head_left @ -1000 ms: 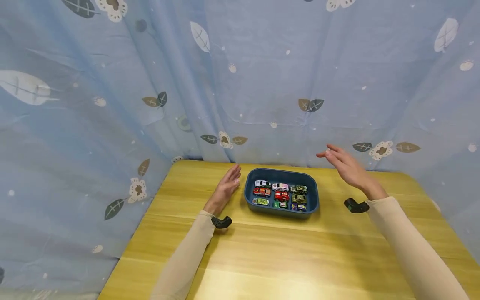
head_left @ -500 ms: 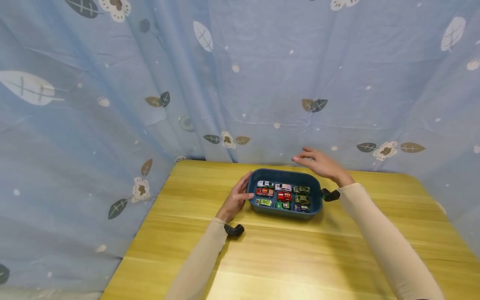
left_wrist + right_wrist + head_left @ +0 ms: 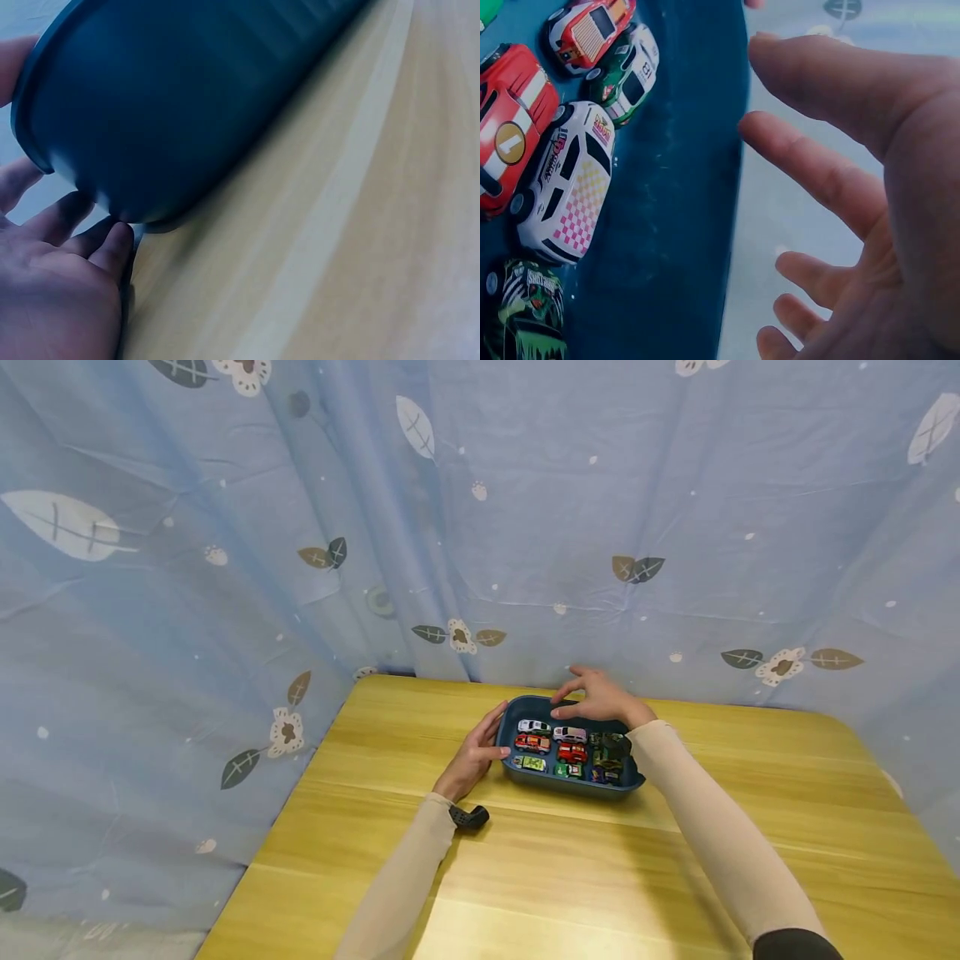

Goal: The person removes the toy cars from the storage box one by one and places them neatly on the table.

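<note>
A dark blue plastic bin stands on the wooden table, with several toy cars lined up in rows inside it. My left hand holds the bin's left end, its thumb over the rim. In the left wrist view, the fingers press against the outer end wall. My right hand hovers over the bin's back edge with spread fingers and nothing in it. Nearest to it are a white checkered toy car and a white-and-green toy car. The right wrist partly covers the camouflage toy cars.
The yellow wood-grain table extends in front of the bin and to both sides. A blue curtain with leaf and flower prints hangs right behind the table's back edge and along its left side.
My left hand has moved right and taken hold of the bin's left end. The right hand has come left and down, from beside the bin to over its back edge.
</note>
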